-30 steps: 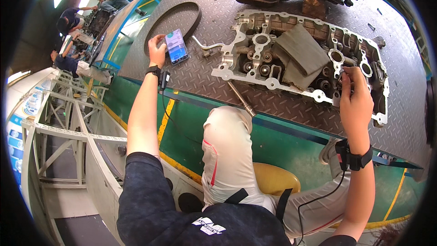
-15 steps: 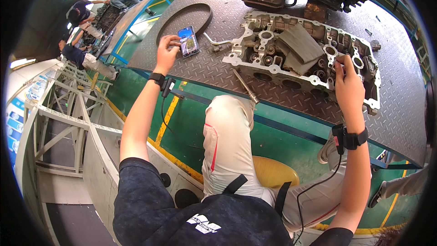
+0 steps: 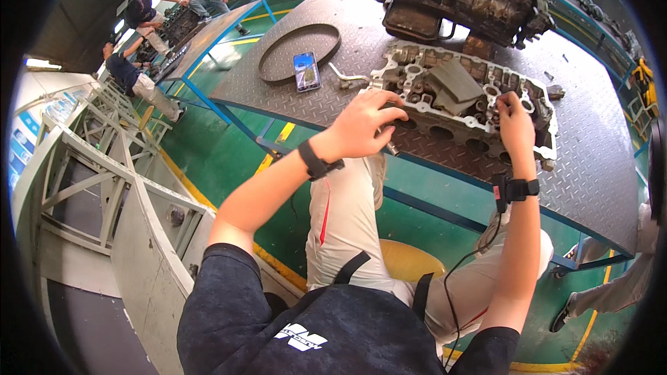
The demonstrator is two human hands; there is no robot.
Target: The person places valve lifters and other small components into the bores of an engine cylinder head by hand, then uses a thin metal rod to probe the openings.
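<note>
On the table before me lies a metal cylinder head (image 3: 474,122) with rows of round openings and valve parts. Folded grey sheets (image 3: 455,83) rest on top of it. My right hand (image 3: 517,128) is over its right part, thumb and fingers pinched at a valve bore; anything between them is too small to make out. My left hand (image 3: 363,123) hovers by its near left corner, fingers curled but apart, with nothing visible in it. Just beyond that hand is a bent metal rod (image 3: 349,78). A metal tool's end (image 3: 392,149) shows at the table edge, mostly hidden by the hand.
A lit phone (image 3: 306,71) lies beside a black belt loop (image 3: 336,45) on the patterned metal table (image 3: 243,94). A large dirty engine (image 3: 458,0) stands behind the cylinder head. Several people are around another bench (image 3: 215,28) at far left. A yellow stool (image 3: 413,260) is below me.
My left hand has left the phone and moved right, to the near left corner of the cylinder head. My right hand stays at the valve area. The view has shifted slightly.
</note>
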